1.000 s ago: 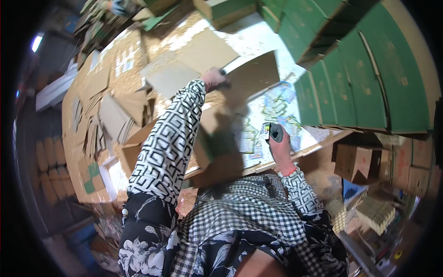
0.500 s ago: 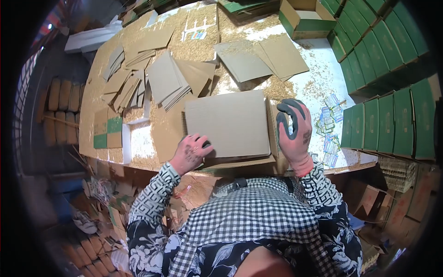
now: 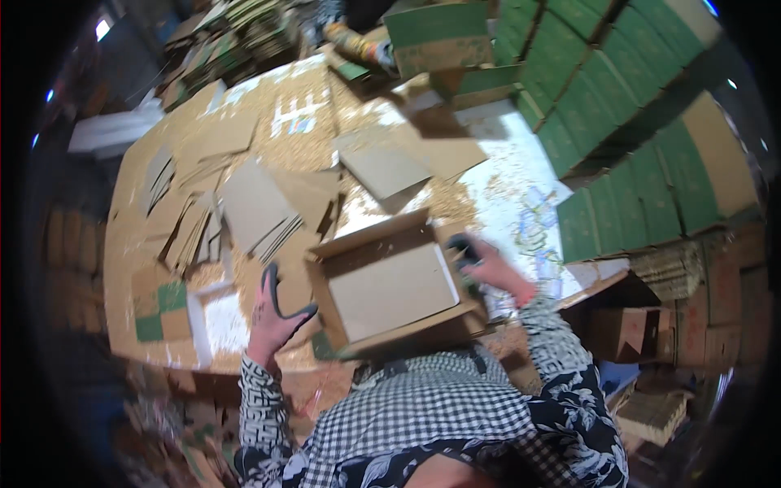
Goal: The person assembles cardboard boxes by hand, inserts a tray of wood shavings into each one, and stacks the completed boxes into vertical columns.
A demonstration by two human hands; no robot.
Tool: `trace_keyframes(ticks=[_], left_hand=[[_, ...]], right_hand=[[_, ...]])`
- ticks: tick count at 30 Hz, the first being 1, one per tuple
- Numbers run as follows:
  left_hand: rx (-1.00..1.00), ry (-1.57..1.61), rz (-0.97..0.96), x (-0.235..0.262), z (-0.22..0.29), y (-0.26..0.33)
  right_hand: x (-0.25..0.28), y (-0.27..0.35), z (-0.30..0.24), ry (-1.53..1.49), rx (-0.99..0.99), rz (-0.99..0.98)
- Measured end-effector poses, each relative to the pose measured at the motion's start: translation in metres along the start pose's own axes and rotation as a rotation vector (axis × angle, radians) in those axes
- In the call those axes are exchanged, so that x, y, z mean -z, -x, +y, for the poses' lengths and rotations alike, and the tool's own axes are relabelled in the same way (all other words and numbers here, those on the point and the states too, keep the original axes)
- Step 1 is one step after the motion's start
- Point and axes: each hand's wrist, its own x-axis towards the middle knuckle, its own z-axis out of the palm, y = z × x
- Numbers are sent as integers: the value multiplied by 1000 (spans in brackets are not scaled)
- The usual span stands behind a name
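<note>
An open cardboard box (image 3: 370, 237) sits at the table's near edge, slightly turned, its inner walls showing. A flat grey cardboard sheet (image 3: 394, 294) lies down inside it. My left hand (image 3: 272, 317), in a pink glove with dark grey fingertips, is just left of the box, thumb and fingers spread, holding nothing. Beside the box's right wall is my right hand (image 3: 490, 267) in a matching glove. Its fingers are bent, with a gap between them and the thumb, and I see nothing in them. Motion blurs this hand a little.
Stacks of grey sheets (image 3: 252, 203) and brown cardboard pieces (image 3: 194, 232) lie on the husk-strewn table to the left. More grey sheets (image 3: 386, 171) lie beyond the box. Green boxes (image 3: 643, 207) are piled along the right. Small printed slips (image 3: 534, 220) lie near them.
The grey sheet has gone from the box's top down inside it. My left hand has come off the sheet and opened to the left. The box now sits turned, and the view has shifted.
</note>
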Motion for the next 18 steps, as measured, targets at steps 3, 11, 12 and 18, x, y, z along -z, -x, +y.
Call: trace_keyframes(ticks=[3, 11, 12, 18], left_hand=[[370, 262, -280, -78, -104, 16], [349, 594, 114, -125, -51, 21], [268, 460, 135, -115, -30, 14], [-360, 1160, -26, -88, 149, -106]], right_hand=[[-70, -22, 39, 661, 457, -98], [-81, -36, 77, -55, -10, 73], [-68, -33, 55, -210, 77, 104], [169, 50, -171, -107, 722, 460]])
